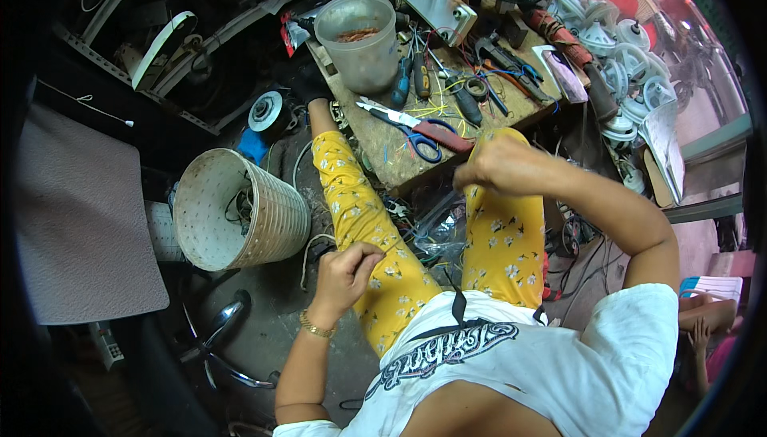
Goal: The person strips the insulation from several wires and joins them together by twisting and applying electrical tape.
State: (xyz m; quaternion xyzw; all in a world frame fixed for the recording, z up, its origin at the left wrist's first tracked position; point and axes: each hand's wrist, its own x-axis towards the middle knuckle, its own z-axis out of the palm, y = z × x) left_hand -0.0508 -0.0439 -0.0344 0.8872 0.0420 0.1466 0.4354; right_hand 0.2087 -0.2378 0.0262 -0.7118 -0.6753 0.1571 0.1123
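My left hand (347,273) is closed in a pinch above my left thigh (359,221), in yellow floral trousers; what it holds is too fine to make out. My right hand (499,165) hovers over my right knee by the bench's front edge, fingers curled together, slightly blurred, their contents unclear. Nearby on the worn wooden bench (379,153) lie blue-handled scissors (423,143), a red-handled tool (446,136), screwdrivers (422,77), yellow wires, pliers and a translucent bucket (355,53) with copper-coloured bits inside.
A perforated plastic bin (280,213) holding wires stands left of my leg, beside a grey chair (88,221) and a metal reel (264,110). Several white plastic parts (631,69) are piled at upper right. Another person's hand (700,333) shows at right. Cables lie under the bench.
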